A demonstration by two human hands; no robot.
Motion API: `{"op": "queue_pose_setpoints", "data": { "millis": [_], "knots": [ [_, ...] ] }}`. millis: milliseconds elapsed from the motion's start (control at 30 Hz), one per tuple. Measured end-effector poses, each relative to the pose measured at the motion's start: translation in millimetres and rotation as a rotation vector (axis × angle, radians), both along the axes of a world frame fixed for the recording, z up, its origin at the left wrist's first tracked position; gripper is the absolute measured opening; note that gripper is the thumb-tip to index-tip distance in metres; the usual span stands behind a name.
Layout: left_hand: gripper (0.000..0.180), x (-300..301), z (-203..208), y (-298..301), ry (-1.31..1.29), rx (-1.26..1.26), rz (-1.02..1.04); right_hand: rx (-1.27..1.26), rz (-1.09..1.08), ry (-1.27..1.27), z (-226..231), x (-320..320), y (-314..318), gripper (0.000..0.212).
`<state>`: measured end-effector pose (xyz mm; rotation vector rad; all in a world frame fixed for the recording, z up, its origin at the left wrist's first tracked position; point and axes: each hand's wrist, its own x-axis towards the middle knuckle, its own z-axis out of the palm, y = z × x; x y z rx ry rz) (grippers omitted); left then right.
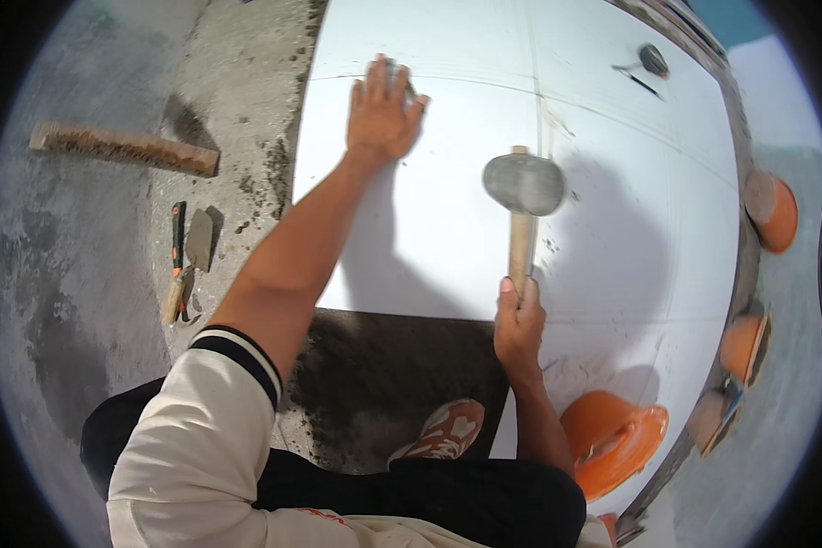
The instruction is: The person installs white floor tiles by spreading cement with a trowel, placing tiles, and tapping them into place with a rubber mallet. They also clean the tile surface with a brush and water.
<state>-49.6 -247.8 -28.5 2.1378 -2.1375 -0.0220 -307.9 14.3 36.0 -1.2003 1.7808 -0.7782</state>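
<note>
My right hand (pixel 520 331) is closed round the wooden handle of a rubber mallet (pixel 523 185). The mallet's grey head hangs over the white floor tiles, near a joint line; whether it touches the tile I cannot tell. Farther off and to the left, my left hand (pixel 380 119) lies flat with fingers spread on a large white tile (pixel 447 247), close to the joint at its far edge. The near edge of that tile borders a patch of dark, rough bedding (pixel 374 384).
An orange hard hat (pixel 616 438) sits on the tiles at lower right. Several orange pots (pixel 772 212) stand along the right. A trowel (pixel 198 242), an orange-and-black handled tool (pixel 178 239) and a mortar-caked wooden board (pixel 123 149) lie left. A small dark tool (pixel 652 61) rests far right.
</note>
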Motion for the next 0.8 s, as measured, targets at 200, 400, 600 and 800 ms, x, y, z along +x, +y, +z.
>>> {"op": "queue_pose_setpoints", "data": {
  "millis": [200,400,600,800],
  "knots": [
    [0.071,-2.1,3.7,-1.5,0.149,0.0,-0.022,-0.111,-0.001,-0.005,5.5,22.7,-45.4,0.034],
    [0.066,27.4,23.8,3.9,0.373,0.007,-0.122,0.025,0.107,0.08,2.1,37.8,-62.4,0.037],
    [0.062,82.1,7.7,5.6,0.281,-0.095,-0.151,-0.175,0.048,-0.276,18.8,56.3,-66.6,0.037],
    [0.062,83.5,8.2,6.6,0.285,-0.092,-0.148,-0.081,0.251,0.253,-21.0,63.5,-87.0,0.036]
  ]
}}
